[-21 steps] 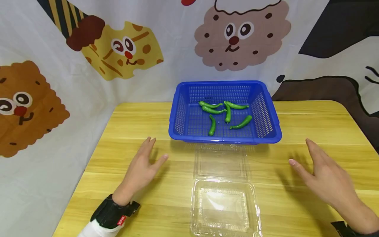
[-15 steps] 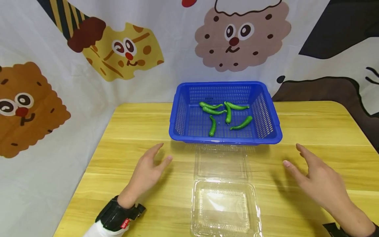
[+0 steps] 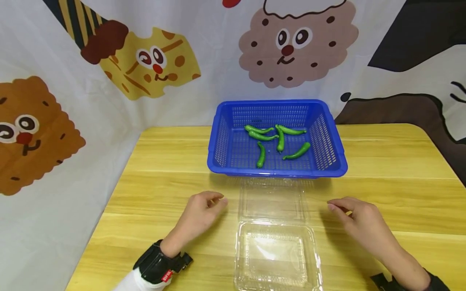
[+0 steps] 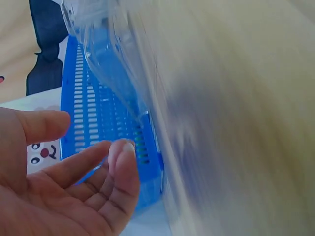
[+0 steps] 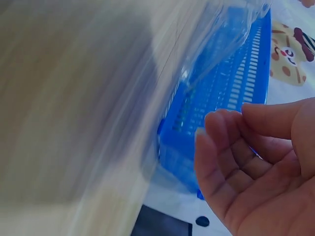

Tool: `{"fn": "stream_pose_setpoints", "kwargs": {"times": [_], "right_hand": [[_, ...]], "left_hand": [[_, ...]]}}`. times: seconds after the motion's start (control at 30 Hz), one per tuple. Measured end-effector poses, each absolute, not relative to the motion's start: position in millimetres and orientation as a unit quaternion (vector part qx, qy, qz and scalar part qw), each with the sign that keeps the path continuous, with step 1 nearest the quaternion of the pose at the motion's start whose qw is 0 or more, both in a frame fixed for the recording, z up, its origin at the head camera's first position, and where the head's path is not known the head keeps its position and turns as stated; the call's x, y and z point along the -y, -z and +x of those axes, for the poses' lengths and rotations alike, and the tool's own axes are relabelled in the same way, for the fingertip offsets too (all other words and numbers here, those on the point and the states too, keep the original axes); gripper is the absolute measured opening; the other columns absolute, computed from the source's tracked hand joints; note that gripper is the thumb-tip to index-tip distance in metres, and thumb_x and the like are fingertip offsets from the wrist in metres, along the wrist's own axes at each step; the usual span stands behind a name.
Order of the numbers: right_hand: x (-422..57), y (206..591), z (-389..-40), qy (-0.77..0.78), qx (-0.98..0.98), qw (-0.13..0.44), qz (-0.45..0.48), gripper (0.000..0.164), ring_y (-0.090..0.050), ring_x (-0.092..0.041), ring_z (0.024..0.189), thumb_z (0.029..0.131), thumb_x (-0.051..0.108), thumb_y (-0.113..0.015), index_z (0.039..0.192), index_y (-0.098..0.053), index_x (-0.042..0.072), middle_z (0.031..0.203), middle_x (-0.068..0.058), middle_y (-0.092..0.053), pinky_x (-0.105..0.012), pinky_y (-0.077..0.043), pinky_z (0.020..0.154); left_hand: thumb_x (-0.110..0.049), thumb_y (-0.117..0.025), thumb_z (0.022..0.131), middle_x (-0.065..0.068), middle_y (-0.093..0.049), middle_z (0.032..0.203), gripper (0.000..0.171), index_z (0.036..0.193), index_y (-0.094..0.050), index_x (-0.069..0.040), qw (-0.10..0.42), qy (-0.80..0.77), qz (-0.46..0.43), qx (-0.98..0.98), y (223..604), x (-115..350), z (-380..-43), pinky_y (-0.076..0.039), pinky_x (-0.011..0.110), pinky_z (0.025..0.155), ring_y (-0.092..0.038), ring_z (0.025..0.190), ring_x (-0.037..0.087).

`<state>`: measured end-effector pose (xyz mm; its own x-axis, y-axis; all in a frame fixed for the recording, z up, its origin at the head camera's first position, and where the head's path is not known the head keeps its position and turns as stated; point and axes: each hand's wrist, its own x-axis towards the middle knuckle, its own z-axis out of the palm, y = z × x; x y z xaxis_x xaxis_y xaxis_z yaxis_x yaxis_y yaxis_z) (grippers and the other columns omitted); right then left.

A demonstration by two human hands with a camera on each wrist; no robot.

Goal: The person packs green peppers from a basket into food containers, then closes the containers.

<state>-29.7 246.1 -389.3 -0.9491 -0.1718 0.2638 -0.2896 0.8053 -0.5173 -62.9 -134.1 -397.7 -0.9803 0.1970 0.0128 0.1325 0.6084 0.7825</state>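
Observation:
A clear plastic clamshell box [image 3: 276,254] lies opened flat on the wooden table, its lid [image 3: 272,200] toward the back. My left hand [image 3: 198,216] hovers just left of the lid, fingers loosely bent, and holds nothing. On the other side, my right hand [image 3: 362,222] is a short way right of the lid, thumb close to the fingertips, also with nothing in it. In the left wrist view the thumb and fingers of that hand [image 4: 81,182] are apart. Behind the box stands a blue plastic basket [image 3: 276,171] with several green chili peppers [image 3: 297,151] in it.
The wooden table [image 3: 153,178] reaches back to a white cloth [image 3: 214,60] printed with cartoon snacks, which hangs behind it and along the left. The basket stands close to that cloth, and its front rim overlaps the back of the lid in the head view.
Both hands have moved inward toward the clamshell box and slightly nearer the person, and their fingers have bent more. The box, basket and peppers have stayed in place.

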Motion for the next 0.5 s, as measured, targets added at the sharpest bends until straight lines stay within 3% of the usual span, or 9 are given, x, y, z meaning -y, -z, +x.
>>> {"fn": "stream_pose_setpoints", "kwargs": {"times": [0.1,0.23,0.37,0.5], "right_hand": [[-239,393,-31,-0.304,0.939,0.096,0.132,0.009,-0.061,-0.008,0.070,0.083,0.008,-0.069,0.090,-0.074,0.010,0.085,0.000,-0.072,-0.029,-0.056,0.052],[-230,395,-33,-0.327,0.936,0.061,0.111,0.009,-0.062,-0.010,0.072,0.086,0.014,-0.067,0.090,-0.075,0.009,0.086,-0.001,-0.072,-0.033,-0.057,0.058],[-224,395,-34,-0.350,0.934,0.011,0.071,0.019,-0.052,-0.009,0.056,0.090,0.023,-0.064,0.092,-0.074,0.008,0.073,-0.002,-0.069,-0.028,-0.052,0.048],[-221,395,-35,-0.362,0.930,-0.035,0.044,0.028,-0.037,-0.009,0.045,0.091,0.033,-0.062,0.095,-0.074,0.008,0.058,0.000,-0.055,-0.024,-0.040,0.037]], "left_hand": [[-0.027,-0.065,0.088,-0.002,-0.068,0.076,0.020,0.096,-0.072,-0.010,0.068,-0.445,0.093,-0.888,399,130,-62,-0.055,0.028,0.057,-0.055,0.060,0.010],[-0.027,-0.063,0.089,0.000,-0.072,0.088,0.020,0.092,-0.074,-0.011,0.103,-0.449,0.100,-0.882,401,124,-62,-0.056,0.027,0.058,-0.054,0.057,0.006],[-0.030,-0.062,0.090,0.003,-0.071,0.077,0.023,0.085,-0.075,-0.012,0.131,-0.449,0.104,-0.878,400,120,-62,-0.045,0.023,0.043,-0.039,0.043,0.006],[-0.034,-0.062,0.090,0.002,-0.064,0.063,0.024,0.084,-0.075,-0.014,0.161,-0.445,0.099,-0.875,401,116,-63,-0.034,0.019,0.038,-0.033,0.041,0.005]]}}
